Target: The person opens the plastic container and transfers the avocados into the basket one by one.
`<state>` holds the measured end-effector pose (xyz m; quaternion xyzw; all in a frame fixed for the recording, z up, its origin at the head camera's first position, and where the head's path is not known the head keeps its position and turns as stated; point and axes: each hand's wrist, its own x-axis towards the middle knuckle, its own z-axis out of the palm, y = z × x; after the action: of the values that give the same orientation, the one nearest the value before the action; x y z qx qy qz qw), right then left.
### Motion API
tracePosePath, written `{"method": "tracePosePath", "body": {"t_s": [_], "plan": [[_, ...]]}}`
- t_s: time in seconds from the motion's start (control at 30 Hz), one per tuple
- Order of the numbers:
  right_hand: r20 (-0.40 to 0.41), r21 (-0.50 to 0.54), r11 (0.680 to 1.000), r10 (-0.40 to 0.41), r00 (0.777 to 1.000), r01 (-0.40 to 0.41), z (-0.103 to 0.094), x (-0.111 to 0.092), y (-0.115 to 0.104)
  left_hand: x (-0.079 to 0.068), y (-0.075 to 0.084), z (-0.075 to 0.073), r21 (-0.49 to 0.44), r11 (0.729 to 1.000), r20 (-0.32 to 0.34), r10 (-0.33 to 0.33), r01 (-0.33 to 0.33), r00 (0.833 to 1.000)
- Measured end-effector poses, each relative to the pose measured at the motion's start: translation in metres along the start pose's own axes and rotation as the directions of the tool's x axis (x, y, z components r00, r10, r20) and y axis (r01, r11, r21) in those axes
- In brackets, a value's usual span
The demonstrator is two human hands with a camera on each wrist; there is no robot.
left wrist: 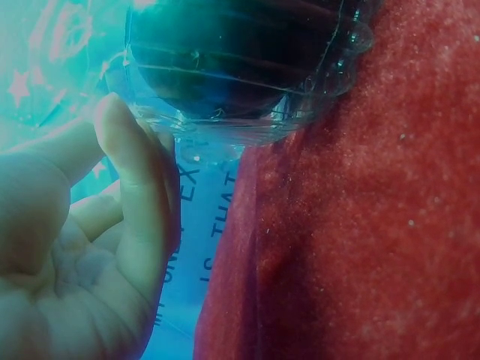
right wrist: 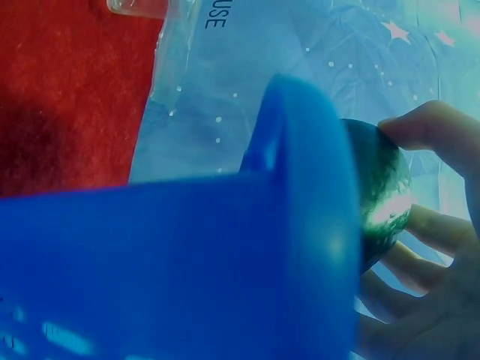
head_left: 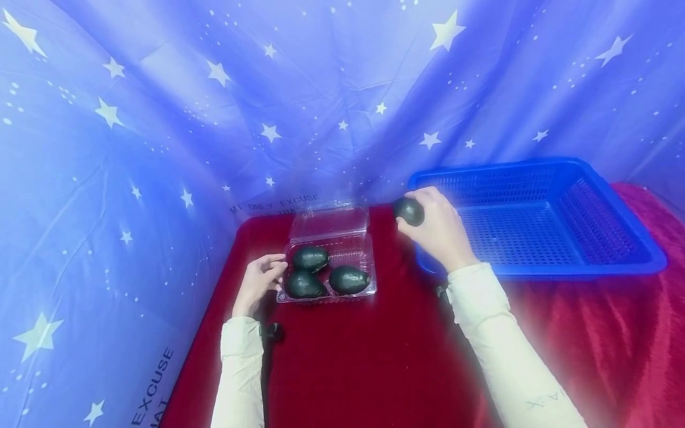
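Note:
My right hand (head_left: 441, 229) holds a dark green avocado (head_left: 408, 211) between thumb and fingers, at the left end of the blue basket (head_left: 535, 274). In the right wrist view the basket's rim (right wrist: 319, 225) hides part of this avocado (right wrist: 384, 191). Three more avocados lie in a clear plastic clamshell box (head_left: 365, 249): one at the back left (head_left: 311, 258), one at the front left (head_left: 306, 285) and one at the front right (head_left: 349, 280). Loosely bent, the fingers of my left hand (head_left: 258, 282) are right at the box's left side.
Behind the box its clear lid (head_left: 330, 221) stands raised. A red cloth (head_left: 369, 362) covers the table. Blue star-print fabric (head_left: 332, 71) hangs at the back and left, close behind the lid and the basket.

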<state>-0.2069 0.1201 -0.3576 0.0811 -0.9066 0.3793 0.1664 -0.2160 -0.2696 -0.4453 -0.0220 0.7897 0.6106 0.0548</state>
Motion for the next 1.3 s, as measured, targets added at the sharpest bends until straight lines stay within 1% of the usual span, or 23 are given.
{"method": "tracePosePath", "body": {"t_s": [0.3, 0.5, 0.77, 1.1, 1.3], "plan": [[-0.002, 0.0, 0.999, 0.043, 0.999, -0.043, -0.004, -0.002, 0.008, 0.0, 0.0, 0.0, 0.006, 1.0, -0.002, 0.008, -0.008, 1.0], [-0.015, 0.001, 0.999, 0.036, 0.999, -0.036, -0.008, -0.002, 0.012, -0.001, 0.0, -0.001, -0.007, 1.0, -0.006, -0.002, 0.002, 1.0], [-0.045, 0.0, 0.999, 0.045, 0.998, -0.045, -0.013, -0.004, 0.023, 0.002, 0.001, -0.001, -0.014, 1.0, 0.019, 0.004, -0.003, 1.0], [-0.04, -0.02, 0.997, 0.07, 0.997, -0.071, -0.017, -0.006, 0.041, 0.001, 0.0, -0.002, -0.018, 1.0, 0.01, -0.006, 0.006, 1.0], [-0.012, -0.036, 0.994, 0.101, 0.995, -0.101, -0.018, -0.009, 0.049, 0.002, 0.0, -0.001, -0.023, 1.0, 0.017, -0.005, 0.005, 1.0]]}}
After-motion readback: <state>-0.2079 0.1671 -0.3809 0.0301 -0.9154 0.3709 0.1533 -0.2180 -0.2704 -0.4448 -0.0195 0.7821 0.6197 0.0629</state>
